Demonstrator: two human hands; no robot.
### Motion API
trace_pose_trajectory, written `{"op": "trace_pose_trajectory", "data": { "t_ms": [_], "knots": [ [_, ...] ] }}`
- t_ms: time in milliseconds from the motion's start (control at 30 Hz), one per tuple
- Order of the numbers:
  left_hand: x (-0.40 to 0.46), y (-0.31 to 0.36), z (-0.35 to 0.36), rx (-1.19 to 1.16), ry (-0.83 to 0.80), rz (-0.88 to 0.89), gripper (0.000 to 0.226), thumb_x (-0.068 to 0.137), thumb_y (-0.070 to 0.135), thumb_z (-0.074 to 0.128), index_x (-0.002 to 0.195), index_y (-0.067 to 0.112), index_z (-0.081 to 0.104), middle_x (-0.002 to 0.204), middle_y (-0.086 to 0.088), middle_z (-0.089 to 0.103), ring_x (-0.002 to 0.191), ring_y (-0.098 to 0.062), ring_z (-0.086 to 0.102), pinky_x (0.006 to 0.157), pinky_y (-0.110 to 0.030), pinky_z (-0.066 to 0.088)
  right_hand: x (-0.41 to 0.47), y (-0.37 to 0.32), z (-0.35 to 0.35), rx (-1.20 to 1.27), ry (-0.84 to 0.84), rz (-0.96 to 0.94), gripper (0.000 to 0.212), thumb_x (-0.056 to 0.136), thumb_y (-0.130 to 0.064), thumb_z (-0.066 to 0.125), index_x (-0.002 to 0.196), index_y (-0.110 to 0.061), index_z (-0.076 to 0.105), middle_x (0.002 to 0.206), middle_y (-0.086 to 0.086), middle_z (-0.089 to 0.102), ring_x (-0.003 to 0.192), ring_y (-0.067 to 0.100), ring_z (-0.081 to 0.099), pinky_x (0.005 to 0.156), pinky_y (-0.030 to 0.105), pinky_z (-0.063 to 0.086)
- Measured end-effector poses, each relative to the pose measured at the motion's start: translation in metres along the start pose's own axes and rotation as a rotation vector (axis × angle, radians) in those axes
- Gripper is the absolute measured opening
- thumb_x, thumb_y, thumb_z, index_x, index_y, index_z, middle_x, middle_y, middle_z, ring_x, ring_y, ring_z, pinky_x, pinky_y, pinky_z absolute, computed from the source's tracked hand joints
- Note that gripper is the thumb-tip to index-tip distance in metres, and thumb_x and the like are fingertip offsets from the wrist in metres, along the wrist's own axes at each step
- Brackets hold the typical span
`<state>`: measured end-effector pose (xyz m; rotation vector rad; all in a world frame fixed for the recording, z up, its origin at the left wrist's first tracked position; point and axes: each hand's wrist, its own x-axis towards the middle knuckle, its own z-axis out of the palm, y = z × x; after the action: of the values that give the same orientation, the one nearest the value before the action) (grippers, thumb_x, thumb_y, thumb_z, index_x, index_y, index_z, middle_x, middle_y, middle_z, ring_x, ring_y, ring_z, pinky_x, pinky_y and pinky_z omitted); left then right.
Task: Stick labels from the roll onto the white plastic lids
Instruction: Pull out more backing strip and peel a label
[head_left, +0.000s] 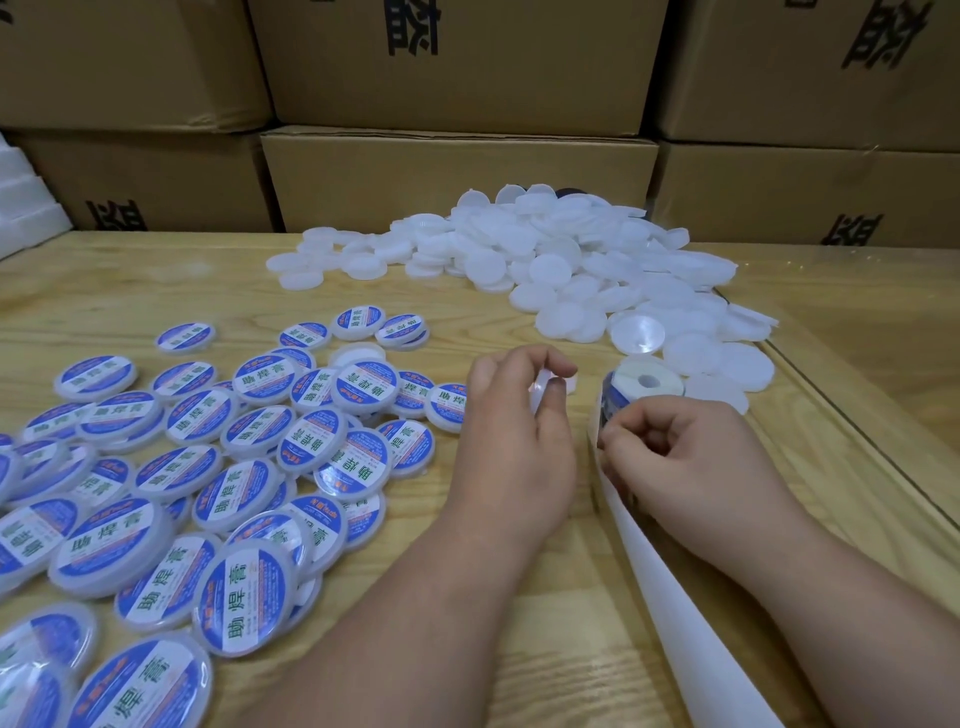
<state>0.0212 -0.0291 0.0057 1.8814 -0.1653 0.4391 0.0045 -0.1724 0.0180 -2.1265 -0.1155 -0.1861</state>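
Your left hand (511, 415) grips a blank white plastic lid (540, 392) near the label roll (641, 387), ready, while your right hand (670, 452) pinches a label there.

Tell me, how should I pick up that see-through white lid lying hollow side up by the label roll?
Probably by its raised rim. The upturned translucent white plastic lid lies open side up at the near edge of the heap of plain white lids, so come from above on the near side and pinch the rim, one finger inside, thumb outside. That grip avoids the neighbours.

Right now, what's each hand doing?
Left hand: holds a blank lid.
Right hand: pinches at the label roll; whether it has a label cannot be told.
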Motion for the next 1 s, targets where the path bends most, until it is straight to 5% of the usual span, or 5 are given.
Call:
{"op": "trace_pose_trajectory", "data": {
  "t_ms": [233, 433, 667, 867, 1000],
  "knots": [
    [-0.002, 0.0, 0.005, -0.064, -0.209, -0.111, 0.027, 0.083, 0.041, 0.07, 0.091, 0.039, 0.045, 0.083, 0.011, 0.065, 0.052, -0.002, 0.054, 0.055, -0.023, 0.045, 0.004, 0.006, 0.001, 0.052, 0.072, 0.025, 0.029, 0.084, -0.01, 0.055, 0.071, -0.03, 0.072, 0.051, 0.0, 0.065, 0.047, 0.021, 0.06, 0.048, 0.029, 0.047],
    [-0.004, 0.003, 0.004, 0.026, -0.267, -0.061, 0.024, 0.076, 0.029, 0.052, 0.094, 0.044, 0.05, 0.071, 0.017, 0.064, 0.05, -0.005, 0.053, 0.05, -0.023, 0.046, 0.008, 0.01, -0.002, 0.119, 0.165, 0.089, 0.026, 0.075, -0.016, 0.05, 0.072, -0.03, 0.071, 0.067, -0.007, 0.074, 0.05, 0.017, 0.066, 0.045, 0.016, 0.045],
    [-0.01, 0.007, 0.0, -0.085, -0.445, 0.036, 0.016, 0.079, 0.018, 0.055, 0.078, 0.032, 0.063, 0.068, 0.026, 0.066, 0.058, 0.002, 0.059, 0.054, -0.01, 0.042, 0.012, 0.013, -0.005, 0.181, 0.259, 0.15, 0.02, 0.077, -0.021, 0.054, 0.078, -0.021, 0.074, 0.067, -0.006, 0.074, 0.051, 0.015, 0.068, 0.056, 0.032, 0.055],
    [-0.011, 0.005, 0.002, -0.056, -0.503, 0.097, 0.016, 0.076, 0.02, 0.055, 0.082, 0.028, 0.067, 0.083, 0.006, 0.071, 0.07, -0.017, 0.063, 0.066, -0.033, 0.054, 0.014, 0.016, -0.005, 0.158, 0.228, 0.15, 0.018, 0.09, -0.019, 0.062, 0.08, -0.021, 0.077, 0.074, 0.0, 0.075, 0.075, 0.021, 0.071, 0.072, 0.038, 0.057],
    [-0.01, 0.006, 0.002, -0.084, -0.515, 0.1, 0.015, 0.078, 0.02, 0.054, 0.082, 0.027, 0.066, 0.083, 0.008, 0.072, 0.077, -0.014, 0.066, 0.073, -0.036, 0.056, 0.012, 0.012, -0.006, 0.169, 0.164, 0.103, 0.031, 0.092, -0.029, 0.062, 0.065, -0.016, 0.07, 0.055, 0.003, 0.061, 0.052, 0.013, 0.054, 0.052, 0.028, 0.044]
  ]
}}
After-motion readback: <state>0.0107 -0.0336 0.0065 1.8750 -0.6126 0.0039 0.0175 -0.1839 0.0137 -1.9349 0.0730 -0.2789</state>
